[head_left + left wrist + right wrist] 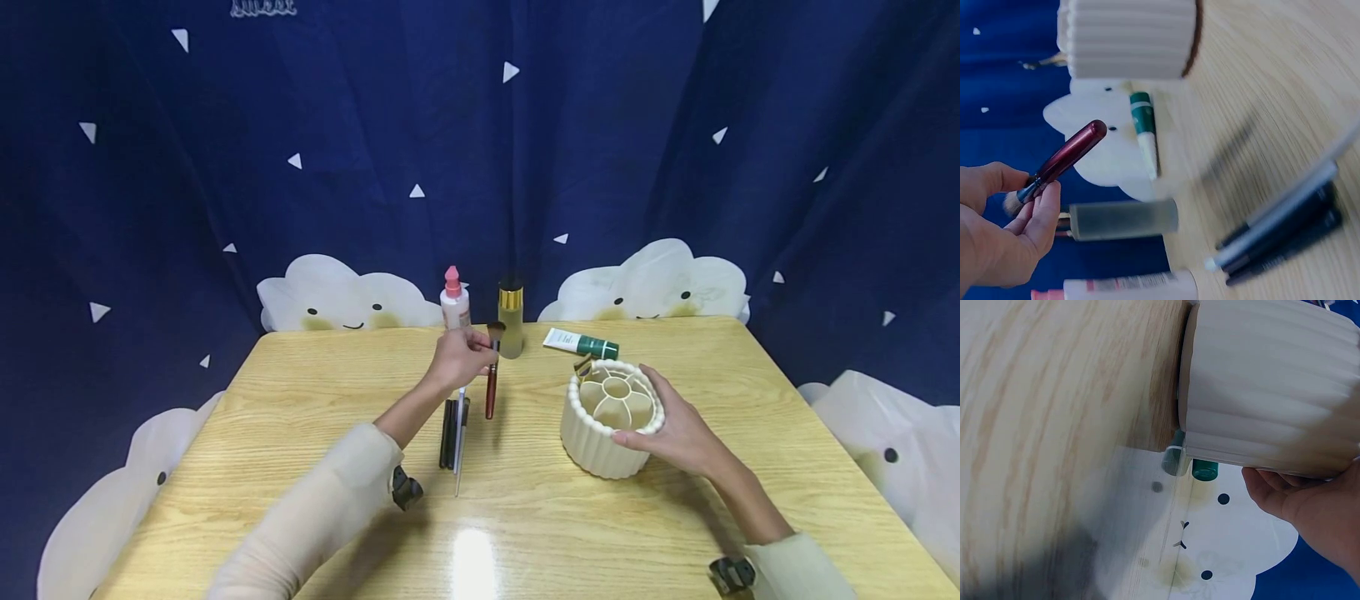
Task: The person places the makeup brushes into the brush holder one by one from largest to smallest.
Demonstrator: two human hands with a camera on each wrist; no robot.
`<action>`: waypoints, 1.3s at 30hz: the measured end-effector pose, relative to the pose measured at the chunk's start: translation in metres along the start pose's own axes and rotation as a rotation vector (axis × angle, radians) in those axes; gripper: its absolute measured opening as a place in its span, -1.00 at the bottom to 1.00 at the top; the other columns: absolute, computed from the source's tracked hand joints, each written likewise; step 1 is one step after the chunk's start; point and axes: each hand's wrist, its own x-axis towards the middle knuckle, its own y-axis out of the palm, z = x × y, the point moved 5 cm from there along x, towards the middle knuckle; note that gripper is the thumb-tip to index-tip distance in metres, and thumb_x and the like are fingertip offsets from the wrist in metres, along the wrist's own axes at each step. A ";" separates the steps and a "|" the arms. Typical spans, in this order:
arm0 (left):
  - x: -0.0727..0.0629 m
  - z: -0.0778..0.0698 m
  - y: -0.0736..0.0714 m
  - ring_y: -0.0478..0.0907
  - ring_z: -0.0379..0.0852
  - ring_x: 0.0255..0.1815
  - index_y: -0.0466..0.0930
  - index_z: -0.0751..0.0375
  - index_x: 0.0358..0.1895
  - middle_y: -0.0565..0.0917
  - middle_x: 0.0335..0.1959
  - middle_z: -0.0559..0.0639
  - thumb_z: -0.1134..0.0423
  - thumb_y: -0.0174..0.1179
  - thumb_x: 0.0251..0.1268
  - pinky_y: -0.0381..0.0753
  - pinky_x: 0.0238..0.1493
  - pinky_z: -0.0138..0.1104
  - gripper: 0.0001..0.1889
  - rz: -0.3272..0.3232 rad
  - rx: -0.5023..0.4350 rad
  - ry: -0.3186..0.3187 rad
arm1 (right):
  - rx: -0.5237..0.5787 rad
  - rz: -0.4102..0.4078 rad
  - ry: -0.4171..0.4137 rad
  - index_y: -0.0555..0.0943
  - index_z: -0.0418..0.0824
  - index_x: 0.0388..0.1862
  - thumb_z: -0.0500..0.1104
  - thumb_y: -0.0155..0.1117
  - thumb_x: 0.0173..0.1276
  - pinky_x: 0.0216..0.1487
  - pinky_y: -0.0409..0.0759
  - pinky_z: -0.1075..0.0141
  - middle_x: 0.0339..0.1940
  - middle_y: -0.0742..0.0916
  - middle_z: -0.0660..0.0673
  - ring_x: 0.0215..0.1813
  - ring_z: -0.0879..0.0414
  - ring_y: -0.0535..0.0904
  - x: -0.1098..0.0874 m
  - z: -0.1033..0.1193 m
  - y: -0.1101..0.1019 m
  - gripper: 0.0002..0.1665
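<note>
My left hand (459,360) pinches a makeup brush (491,392) near its bristle end, above the table. Its glossy dark red handle points toward the holder in the left wrist view, and the fingers partly cover the ferrule. With thumb and fingers spread round its right side, my right hand (678,429) grips a cream, ribbed round holder (600,450) with a beaded rim and petal-shaped compartments. A gold and dark item (583,367) stands in the holder's back left compartment; its kind is unclear. Under the left hand lie several slim brushes and dark pens (450,433), side by side.
A white pump bottle (456,310) with a pink top and a gold-capped clear bottle (511,325) stand at the table's back edge. Right of them lies a green and white tube (581,342), behind the holder. A dark blue curtain (420,125) hangs behind the wooden table (315,392).
</note>
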 end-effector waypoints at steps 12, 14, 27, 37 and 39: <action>-0.010 -0.031 0.027 0.56 -0.30 -0.43 0.51 0.46 -0.17 0.63 -0.33 0.14 0.45 0.23 0.08 0.69 -0.27 -0.38 -0.77 0.008 -0.249 0.120 | 0.012 0.005 -0.002 -0.10 -0.19 0.53 0.16 0.50 -0.04 0.12 0.38 -0.32 0.37 0.36 -0.41 0.29 -0.36 0.36 -0.001 0.000 0.001 0.34; -0.013 -0.036 0.032 0.56 -0.30 -0.40 0.50 0.45 -0.14 0.64 -0.28 0.18 0.44 0.22 0.09 0.66 -0.28 -0.42 -0.75 0.018 -0.267 0.144 | 0.012 0.005 -0.001 -0.11 -0.19 0.53 0.16 0.50 -0.04 0.12 0.38 -0.33 0.37 0.36 -0.41 0.29 -0.37 0.36 -0.001 0.000 0.001 0.34; -0.023 -0.048 0.057 0.57 -0.25 -0.26 0.47 0.42 -0.15 0.62 -0.21 0.23 0.46 0.24 0.10 0.63 -0.11 -0.40 -0.75 -0.040 -0.383 0.260 | 0.002 0.003 -0.004 -0.11 -0.17 0.53 0.17 0.51 -0.05 0.12 0.38 -0.32 0.37 0.36 -0.42 0.28 -0.37 0.36 0.000 0.001 0.000 0.35; -0.028 -0.036 0.077 0.62 -0.08 -0.19 0.48 0.32 -0.17 0.67 -0.25 0.20 0.39 0.28 0.12 0.54 0.12 -0.19 -0.77 -0.015 -0.256 0.307 | 0.009 0.010 0.001 -0.12 -0.18 0.53 0.17 0.50 -0.04 0.11 0.40 -0.30 0.37 0.36 -0.42 0.28 -0.36 0.37 0.000 0.002 0.001 0.35; -0.029 -0.035 0.081 0.62 -0.02 -0.19 0.48 0.35 -0.18 0.67 -0.26 0.24 0.40 0.29 0.11 0.54 0.12 -0.16 -0.77 -0.006 -0.261 0.322 | 0.010 0.013 0.002 -0.12 -0.18 0.53 0.16 0.49 -0.03 0.11 0.40 -0.31 0.37 0.35 -0.42 0.28 -0.37 0.37 0.000 0.002 0.000 0.34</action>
